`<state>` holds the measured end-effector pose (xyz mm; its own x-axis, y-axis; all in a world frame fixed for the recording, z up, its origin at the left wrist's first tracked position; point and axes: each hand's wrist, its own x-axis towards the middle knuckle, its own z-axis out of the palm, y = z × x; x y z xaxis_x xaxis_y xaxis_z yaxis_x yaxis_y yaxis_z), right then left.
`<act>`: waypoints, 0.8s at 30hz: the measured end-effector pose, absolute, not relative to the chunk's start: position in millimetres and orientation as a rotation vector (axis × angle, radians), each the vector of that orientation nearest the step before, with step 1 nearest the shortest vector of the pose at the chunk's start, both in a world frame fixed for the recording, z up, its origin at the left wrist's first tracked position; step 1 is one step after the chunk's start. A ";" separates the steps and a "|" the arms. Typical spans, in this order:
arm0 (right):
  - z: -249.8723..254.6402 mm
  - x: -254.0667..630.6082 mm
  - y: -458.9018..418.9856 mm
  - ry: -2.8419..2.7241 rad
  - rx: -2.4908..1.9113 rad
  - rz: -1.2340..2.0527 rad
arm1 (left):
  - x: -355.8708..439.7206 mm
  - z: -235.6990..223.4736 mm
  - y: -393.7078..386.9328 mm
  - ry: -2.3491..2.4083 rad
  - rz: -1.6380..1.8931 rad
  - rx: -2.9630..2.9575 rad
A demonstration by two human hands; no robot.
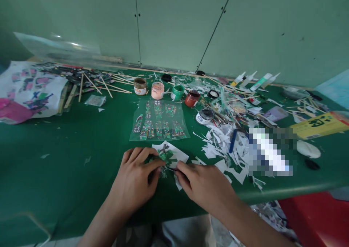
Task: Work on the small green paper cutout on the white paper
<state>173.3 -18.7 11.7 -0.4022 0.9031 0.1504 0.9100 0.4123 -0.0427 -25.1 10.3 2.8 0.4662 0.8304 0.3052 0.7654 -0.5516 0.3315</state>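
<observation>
A small white paper cutout (169, 153) printed with a green and dark figure lies near the front edge of the green table (68, 156). My left hand (135, 181) presses down on its left side with the fingers curled over it. My right hand (203, 187) pinches the cutout's lower right part between thumb and forefinger, possibly with a thin tool that I cannot make out. Just beyond the cutout lies a clear plastic sheet (159, 125) carrying several small green and red printed pieces.
Small paint jars (157, 90) stand in a row behind the sheet. White paper scraps (222, 145) pile up to the right, with glue tubes (261, 81), wooden sticks (103, 85), a yellow box (319, 125) and a printed sheet (27, 92) at far left. A red stool (316, 218) sits below right.
</observation>
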 end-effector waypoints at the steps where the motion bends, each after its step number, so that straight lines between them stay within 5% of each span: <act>1: 11.6 175.1 -16.9 -2.535 -1.584 -0.071 | -25.4 2.5 10.5 1.397 0.651 2.560; 24: 8.8 173.3 -4.9 -2.615 -1.518 0.003 | -26.9 1.7 12.9 1.361 0.597 2.523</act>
<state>173.3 -4.9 8.8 -0.4910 0.8653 0.1008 0.8651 0.4979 -0.0608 -26.9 12.9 1.7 0.4906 0.8351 0.2487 0.7489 -0.5500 0.3696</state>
